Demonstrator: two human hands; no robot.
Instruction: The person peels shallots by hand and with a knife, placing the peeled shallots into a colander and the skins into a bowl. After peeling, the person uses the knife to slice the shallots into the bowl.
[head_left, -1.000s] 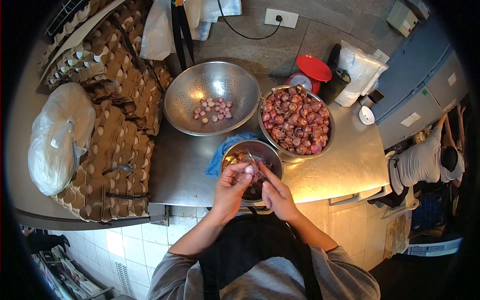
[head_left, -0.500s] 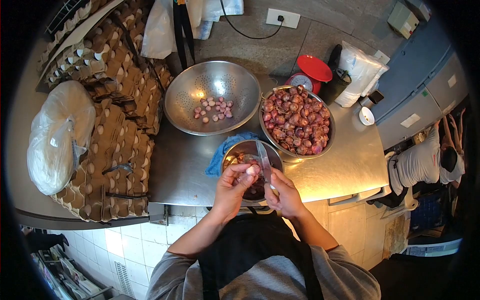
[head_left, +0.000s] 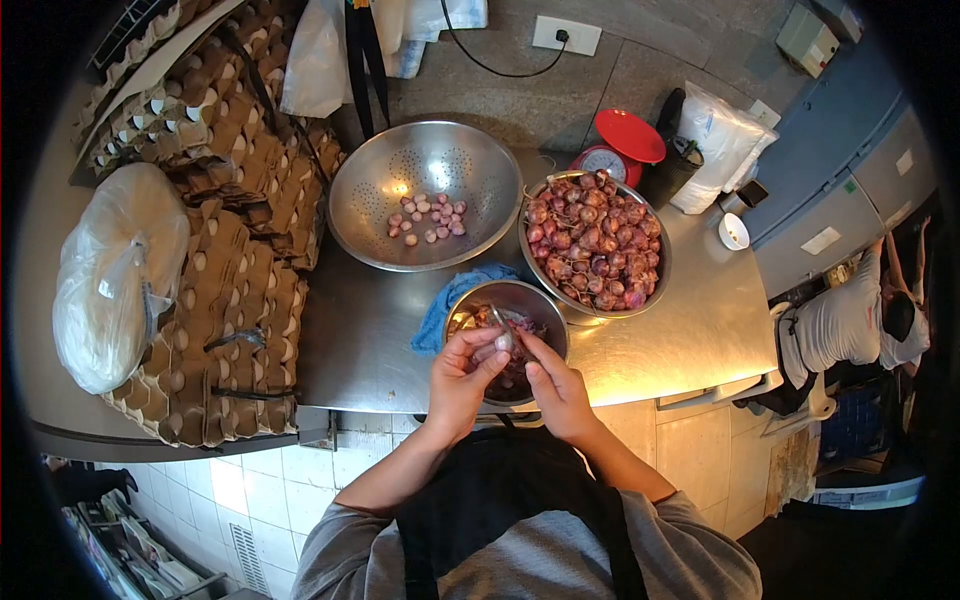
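Note:
Between the fingertips of my left hand is a small pale shallot. My right hand is closed on a knife, its blade tilted up against the shallot. Both hands are over the near edge of a steel bowl that holds peels and dark pieces. A blue cloth lies beside that bowl. Farther back, a steel colander holds several peeled shallots. To its right, a big bowl is heaped with unpeeled red shallots.
Egg trays and a plastic bag stack up at the left. Behind the shallot bowl stands a red scale; a small white cup stands on the steel table. Another person is at the far right.
The knife has swung from upright beside the shallot to leaning across it. My right hand has moved slightly left, closer to my left hand.

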